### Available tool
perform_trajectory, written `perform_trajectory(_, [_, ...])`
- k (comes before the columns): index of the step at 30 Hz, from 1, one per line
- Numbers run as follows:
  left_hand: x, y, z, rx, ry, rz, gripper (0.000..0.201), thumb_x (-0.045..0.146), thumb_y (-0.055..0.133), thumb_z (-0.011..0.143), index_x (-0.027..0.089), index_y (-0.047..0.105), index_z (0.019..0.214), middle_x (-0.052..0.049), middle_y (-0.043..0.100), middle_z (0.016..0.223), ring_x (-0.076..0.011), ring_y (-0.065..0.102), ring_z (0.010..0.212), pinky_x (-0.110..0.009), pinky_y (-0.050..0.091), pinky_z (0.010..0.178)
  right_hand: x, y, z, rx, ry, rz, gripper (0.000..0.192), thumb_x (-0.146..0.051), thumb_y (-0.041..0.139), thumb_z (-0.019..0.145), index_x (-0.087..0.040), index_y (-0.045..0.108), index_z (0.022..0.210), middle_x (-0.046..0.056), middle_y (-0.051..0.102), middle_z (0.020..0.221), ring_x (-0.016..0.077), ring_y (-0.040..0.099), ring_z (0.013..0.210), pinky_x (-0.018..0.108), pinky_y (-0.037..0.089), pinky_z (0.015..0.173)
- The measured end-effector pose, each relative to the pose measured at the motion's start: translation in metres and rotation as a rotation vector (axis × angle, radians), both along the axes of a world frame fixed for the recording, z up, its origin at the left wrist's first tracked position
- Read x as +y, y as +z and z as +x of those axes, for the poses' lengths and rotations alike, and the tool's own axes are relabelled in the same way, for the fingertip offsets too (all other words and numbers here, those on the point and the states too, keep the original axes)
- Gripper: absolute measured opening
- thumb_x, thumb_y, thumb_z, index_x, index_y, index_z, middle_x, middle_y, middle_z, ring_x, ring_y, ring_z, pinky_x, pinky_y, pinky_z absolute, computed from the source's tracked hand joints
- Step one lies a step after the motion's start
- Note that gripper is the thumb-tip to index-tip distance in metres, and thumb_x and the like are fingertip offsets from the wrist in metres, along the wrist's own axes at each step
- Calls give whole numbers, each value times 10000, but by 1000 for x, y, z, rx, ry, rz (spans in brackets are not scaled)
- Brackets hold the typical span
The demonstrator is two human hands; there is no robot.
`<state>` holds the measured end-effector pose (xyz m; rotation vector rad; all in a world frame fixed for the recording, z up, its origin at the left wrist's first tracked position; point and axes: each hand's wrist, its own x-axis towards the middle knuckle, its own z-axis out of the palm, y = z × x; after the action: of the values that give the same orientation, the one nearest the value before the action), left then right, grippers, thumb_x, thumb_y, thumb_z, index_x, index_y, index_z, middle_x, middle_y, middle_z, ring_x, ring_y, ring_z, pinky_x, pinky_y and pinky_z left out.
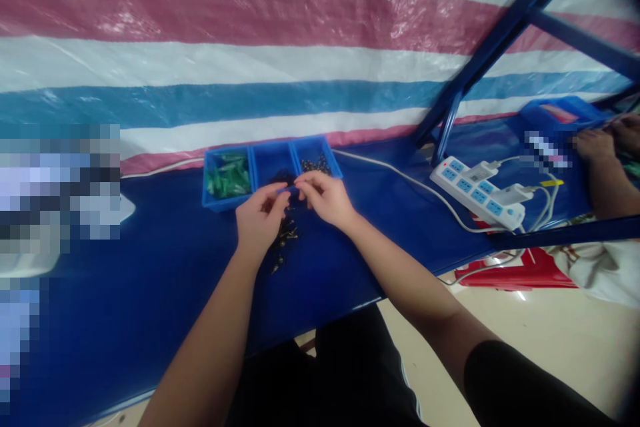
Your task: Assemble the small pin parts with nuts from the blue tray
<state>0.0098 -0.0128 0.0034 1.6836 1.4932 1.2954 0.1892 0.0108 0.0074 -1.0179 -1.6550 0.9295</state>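
My left hand point(259, 217) and my right hand point(326, 197) are held close together over the blue table, fingertips pinched. A tiny dark piece seems to sit between them, too small and blurred to name. Just beyond my fingers stands a blue bin point(204, 180) with three compartments. Green pieces point(229, 175) fill the left compartment. Dark small parts lie in the middle one, partly hidden by my fingers. In the right compartment are small metallic parts point(315, 165) that look like screws. Below my hands, a loose pile of small dark and brassy parts point(285, 237) lies on the table.
A white power strip point(477, 193) with plugged-in chargers lies to the right, its cable running behind the bin. Blue metal frame bars point(480, 73) rise there. Farther right are another person's hands point(595, 145) and a blue tray point(530, 113). Striped sheeting point(250, 7) hangs behind.
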Motion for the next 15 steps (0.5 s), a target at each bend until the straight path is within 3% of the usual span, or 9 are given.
perform_trajectory(15, [3, -5, -2, -22, 23, 48, 270, 381, 657, 912, 205, 753, 1093, -9, 727, 764, -96, 635, 559, -228, 532, 622, 1, -5, -1, -29, 44, 21, 250, -376, 644, 959, -192, 682, 1125, 7, 735, 845, 80, 636, 563, 225, 532, 616])
